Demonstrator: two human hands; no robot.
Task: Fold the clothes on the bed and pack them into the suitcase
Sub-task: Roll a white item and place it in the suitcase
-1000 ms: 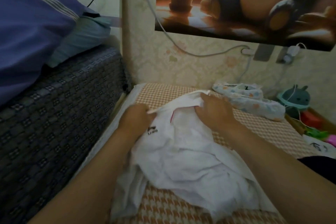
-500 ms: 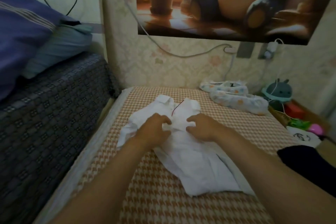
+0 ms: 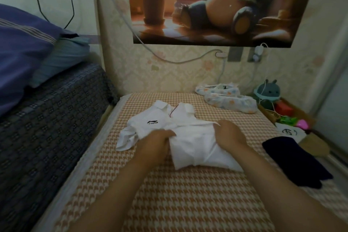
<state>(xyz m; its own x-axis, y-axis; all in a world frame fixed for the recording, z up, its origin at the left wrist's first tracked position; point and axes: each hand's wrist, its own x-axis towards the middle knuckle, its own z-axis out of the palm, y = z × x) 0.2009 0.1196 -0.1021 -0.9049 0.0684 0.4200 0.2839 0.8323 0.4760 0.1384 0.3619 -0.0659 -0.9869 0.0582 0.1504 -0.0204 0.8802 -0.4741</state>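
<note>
Head view: shirt (image 3: 195,143) now flat on bed (image 3: 169,194) — bunched earlier. Left hand (image 3: 156,141), right hand (image 3: 229,133) pinch its hem (folding underway).

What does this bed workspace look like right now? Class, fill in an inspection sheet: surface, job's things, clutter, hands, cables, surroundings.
Surface: orange-and-white houndstooth mat, lying flat.
Job's things: white polo shirt, collar pointing away from the person, partly folded; dark garment at the mat's right edge; suitcase not seen.
Clutter: two floral fabric pieces by the wall; green plush toy to their right.
Hands: left hand and right hand both grip the shirt's fabric.
Cables: grey cable sags along the wall; black cables hang at upper left.
Surroundings: cartoon poster on the wall; blue pillow above a dark patterned cover.
</note>
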